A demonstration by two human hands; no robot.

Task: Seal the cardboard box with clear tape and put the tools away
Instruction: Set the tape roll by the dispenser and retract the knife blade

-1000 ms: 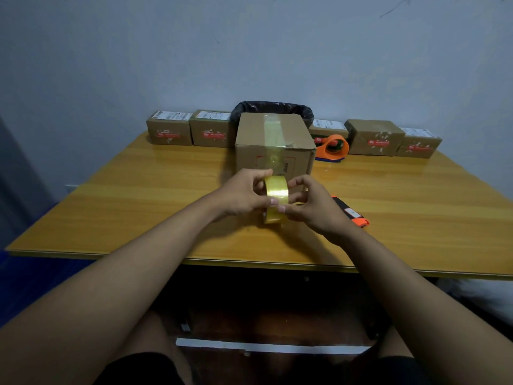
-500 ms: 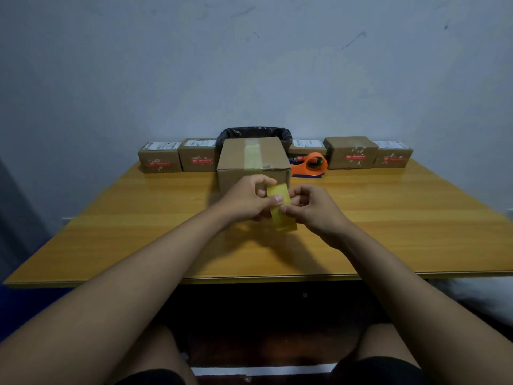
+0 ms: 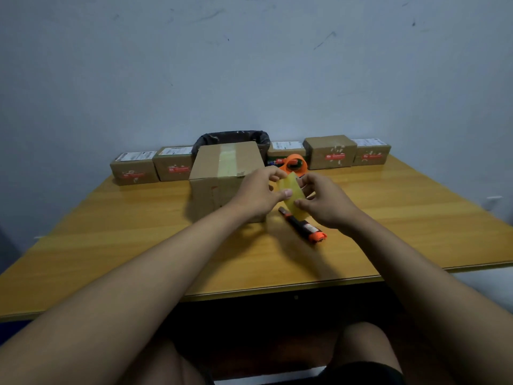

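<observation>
Yellowish clear tape roll [image 3: 291,198] held up over the table [image 3: 138,245], just in front of the box [image 3: 226,176] and a little to its right. Left hand [image 3: 258,195] pinching the roll's near edge, thumb laid on its outer face. Right hand [image 3: 327,202] pinching the opposite side, fingertips [image 3: 298,202] pressed to the film as if feeling for the loose end; whether an end is already lifted cannot be told. Brown cardboard box closed, with one strip of tape running down the middle of its top. Orange-tipped cutter [image 3: 304,226] flat on the table just below the right hand, not touched. Orange dispenser [image 3: 295,163] behind the hands, beside a row of small parcels [image 3: 134,168] along the wall. Black-lined bin [image 3: 233,136] directly behind the box. Judged handling: roll light and stiff, easy to steady by its rim or through the core; outer film smooth and slippery, so best gripped at the edges. Free end thin, limp and sticky, likely to fold onto itself or cling to skin, so best pulled taut between both hands. Box looks light and rigid enough to press tape down on, though possibly prone to sliding on the glossy tabletop.
</observation>
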